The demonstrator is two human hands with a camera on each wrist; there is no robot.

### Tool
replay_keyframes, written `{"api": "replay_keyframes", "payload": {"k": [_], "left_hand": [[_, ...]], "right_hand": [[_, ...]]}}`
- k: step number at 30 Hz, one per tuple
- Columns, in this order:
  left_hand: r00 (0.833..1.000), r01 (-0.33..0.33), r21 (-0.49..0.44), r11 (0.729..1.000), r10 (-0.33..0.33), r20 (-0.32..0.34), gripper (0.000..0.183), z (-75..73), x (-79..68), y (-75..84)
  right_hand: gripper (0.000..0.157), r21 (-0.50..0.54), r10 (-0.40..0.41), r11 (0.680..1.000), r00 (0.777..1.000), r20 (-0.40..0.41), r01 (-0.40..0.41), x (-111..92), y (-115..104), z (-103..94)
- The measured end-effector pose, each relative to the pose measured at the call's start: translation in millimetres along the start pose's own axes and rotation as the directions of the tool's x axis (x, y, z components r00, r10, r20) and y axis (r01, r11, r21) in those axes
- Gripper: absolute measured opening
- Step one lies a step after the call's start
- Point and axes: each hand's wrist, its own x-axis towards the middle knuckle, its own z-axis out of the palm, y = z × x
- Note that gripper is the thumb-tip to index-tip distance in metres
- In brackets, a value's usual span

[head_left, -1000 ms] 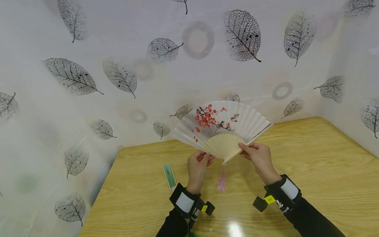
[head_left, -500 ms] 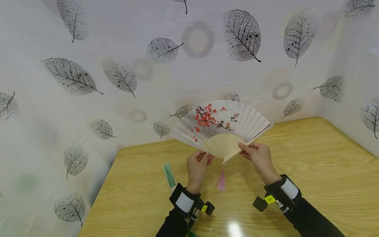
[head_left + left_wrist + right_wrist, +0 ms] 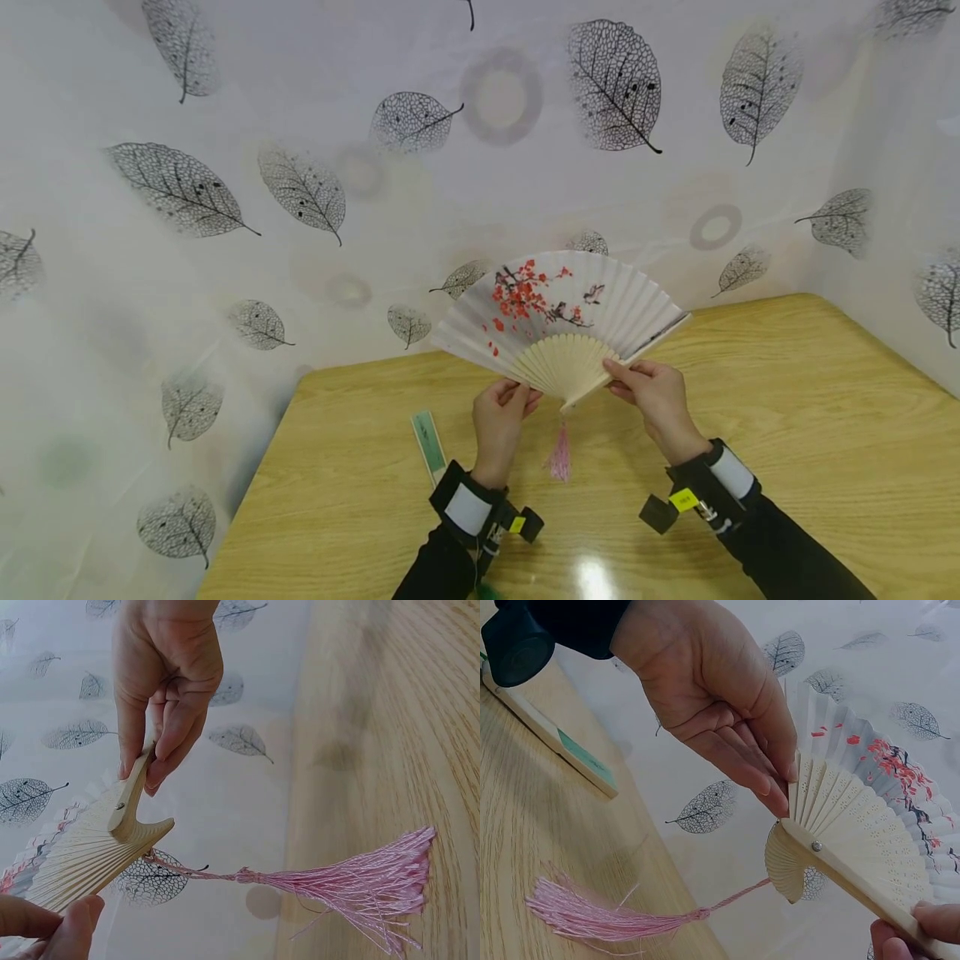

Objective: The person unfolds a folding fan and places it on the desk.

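Both hands pinch the open fan (image 3: 558,321); only wrist views show its rivet (image 3: 817,845).

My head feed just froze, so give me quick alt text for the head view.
Both hands hold an open paper fan painted with red blossoms upright above a wooden table: the left hand pinches one end rib, the right hand the other. A pink tassel hangs from its pivot, and a slim green box lies to the left.

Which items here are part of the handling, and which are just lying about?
In hand: folding fan, open, its outer ribs pinched by left hand and right hand; pink tassel hanging from its pivot.
Lying about: green-and-white flat box on the wooden table; leaf-print curtain behind.
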Motion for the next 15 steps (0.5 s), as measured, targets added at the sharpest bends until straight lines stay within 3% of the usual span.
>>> {"api": "replay_keyframes", "payload": {"k": [7, 15], "left_hand": [[1.0, -0.007, 0.006, 1.0, 0.007, -0.001, 0.019, 0.5, -1.1, 1.4], [1.0, -0.012, 0.01, 1.0, 0.012, -0.003, 0.019, -0.4, -0.1, -0.4]], "right_hand": [[0.011, 0.018, 0.09, 0.996, 0.996, -0.015, -0.09, -4.5, -8.9, 2.4], [0.01, 0.049, 0.113, 0.992, 0.994, 0.001, -0.113, -5.3, -9.7, 1.9]]}}
